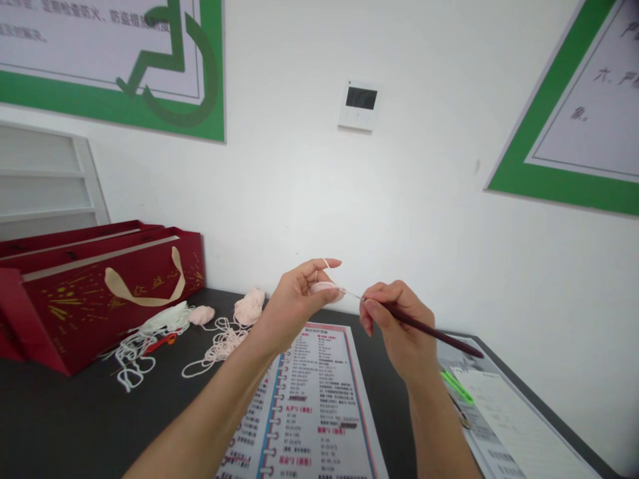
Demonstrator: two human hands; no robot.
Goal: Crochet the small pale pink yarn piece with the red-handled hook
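Note:
My left hand (298, 298) is raised above the dark table (74, 412), pinching a small pale pink crocheted piece (327, 289), with a strand of yarn looped over its forefinger. My right hand (397, 322) grips a dark red crochet hook (429, 329) like a pen, and the hook's metal tip touches the pink piece. Below both hands lies a spiral-bound printed sheet (312, 406).
Loose pink yarn (219, 342), a pink yarn ball (249, 306) and white yarn (142, 339) lie left of the hands, beside red gift bags (100, 286). Papers (504, 412) and a green tool (456, 386) sit at the right, near the table's edge.

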